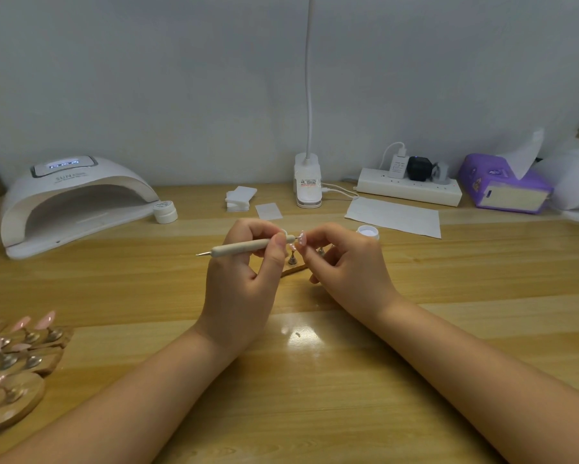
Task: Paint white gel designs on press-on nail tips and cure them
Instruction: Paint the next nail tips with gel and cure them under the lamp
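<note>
Head view. Your left hand [244,259] grips the dotting pen [241,246] near its working end, fingers curled round the barrel, the far point aimed left and away from the work. Your right hand [343,259] pinches a pink nail tip [301,238] between thumb and fingers, raised above the table [315,380]; the pen's near end meets the tip between your two hands, and white marks seem to show on the tip, though they are too small to read. Behind your right hand stands the open jar of white gel [368,232]. The curing lamp [70,199] waits at far left with its display lit, a closed gel jar [165,212] touching its right edge. More pink tips on stands [24,343] sit on wooden holders at the near left.

To paint cleanly, brace your wrists on the table, touch the pen down lightly, and probably reload from the gel often. Keep the wet face clear of your fingers.
</note>
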Demonstrator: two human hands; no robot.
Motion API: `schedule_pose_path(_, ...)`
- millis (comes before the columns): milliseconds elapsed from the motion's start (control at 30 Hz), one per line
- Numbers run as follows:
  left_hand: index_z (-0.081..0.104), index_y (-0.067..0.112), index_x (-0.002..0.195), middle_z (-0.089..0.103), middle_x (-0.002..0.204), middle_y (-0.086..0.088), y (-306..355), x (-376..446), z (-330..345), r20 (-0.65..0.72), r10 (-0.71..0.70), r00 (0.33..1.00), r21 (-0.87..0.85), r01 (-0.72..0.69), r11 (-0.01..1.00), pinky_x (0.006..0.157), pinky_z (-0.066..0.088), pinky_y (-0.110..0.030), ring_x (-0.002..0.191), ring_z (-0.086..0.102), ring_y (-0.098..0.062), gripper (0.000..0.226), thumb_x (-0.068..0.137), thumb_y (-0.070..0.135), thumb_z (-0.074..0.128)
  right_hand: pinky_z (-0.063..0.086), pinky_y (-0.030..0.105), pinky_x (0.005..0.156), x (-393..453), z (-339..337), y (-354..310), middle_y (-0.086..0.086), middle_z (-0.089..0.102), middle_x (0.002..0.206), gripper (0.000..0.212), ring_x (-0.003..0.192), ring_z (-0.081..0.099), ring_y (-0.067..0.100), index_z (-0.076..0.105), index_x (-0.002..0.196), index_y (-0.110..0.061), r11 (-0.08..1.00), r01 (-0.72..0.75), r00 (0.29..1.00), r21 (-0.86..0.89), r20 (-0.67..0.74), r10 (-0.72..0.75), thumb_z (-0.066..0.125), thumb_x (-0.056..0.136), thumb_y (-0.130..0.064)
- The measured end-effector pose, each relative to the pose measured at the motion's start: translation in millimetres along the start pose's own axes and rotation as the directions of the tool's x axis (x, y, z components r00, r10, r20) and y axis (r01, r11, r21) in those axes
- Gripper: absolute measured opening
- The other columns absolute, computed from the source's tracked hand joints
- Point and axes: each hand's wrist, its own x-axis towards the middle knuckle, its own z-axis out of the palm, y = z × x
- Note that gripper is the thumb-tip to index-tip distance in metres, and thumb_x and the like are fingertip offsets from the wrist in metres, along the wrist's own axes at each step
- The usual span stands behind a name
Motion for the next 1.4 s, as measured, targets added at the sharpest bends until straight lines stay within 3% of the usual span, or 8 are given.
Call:
schedule_pose_path(667,0.055,0.031,0.092,0.066,0.081,0.005,-2,0,0,0.007,0.015,1.0,0.007,-0.015,1.0,0.067,0.048,-0.013,0.078,0.064,-0.007,0.01,0.093,0.021,0.055,0.054,0.041,0.06,0,0,0,-0.011,0.068,0.082,0.007,0.058,0.064,0.019,0.07,0.094,-0.012,1.0,-0.01,1.0,-0.002,0.008,0.01,0.067,0.088,-0.01)
schedule_pose_path(900,0.053,0.029,0.093,0.063,0.08,0.006,-3,1,-1,-0.057,-0.003,0.998,-0.026,0.002,1.0,0.065,0.045,-0.01,0.076,0.063,-0.007,0.01,0.094,0.019,0.053,0.054,0.041,0.061,0,0,-1,-0.011,0.067,0.082,0.007,0.059,0.065,0.018,0.07,0.095,-0.014,1.0,-0.029,1.0,-0.006,0.011,0.029,0.067,0.089,-0.01)
schedule_pose_path(1133,0.053,0.027,0.095,0.06,0.086,0.007,-11,4,-1,-0.133,-0.082,0.988,-0.046,0.077,0.996,0.07,0.048,-0.016,0.08,0.061,-0.006,0.004,0.093,0.023,0.051,0.054,0.043,0.065,2,1,1,0.001,0.071,0.076,0.005,0.058,0.066,0.017,0.071,0.092,-0.016,0.987,-0.159,0.987,0.034,-0.015,0.159,0.067,0.09,-0.019)
schedule_pose_path(1267,0.053,0.029,0.094,0.061,0.086,0.004,-15,5,-2,-0.147,-0.124,0.981,-0.058,0.116,0.991,0.069,0.047,-0.016,0.079,0.06,-0.005,0.004,0.093,0.026,0.05,0.054,0.043,0.067,3,1,5,-0.005,0.072,0.077,0.006,0.064,0.066,0.019,0.073,0.092,-0.023,0.98,-0.2,0.98,0.018,-0.006,0.201,0.069,0.088,-0.021)
schedule_pose_path(1400,0.053,0.028,0.093,0.061,0.085,0.005,-15,5,-2,-0.143,-0.136,0.98,-0.066,0.128,0.99,0.069,0.047,-0.017,0.078,0.059,-0.005,0.003,0.092,0.026,0.051,0.055,0.041,0.069,6,1,10,-0.014,0.069,0.076,0.008,0.066,0.062,0.01,0.075,0.09,-0.024,0.965,-0.26,0.965,-0.029,0.009,0.26,0.07,0.087,-0.028)
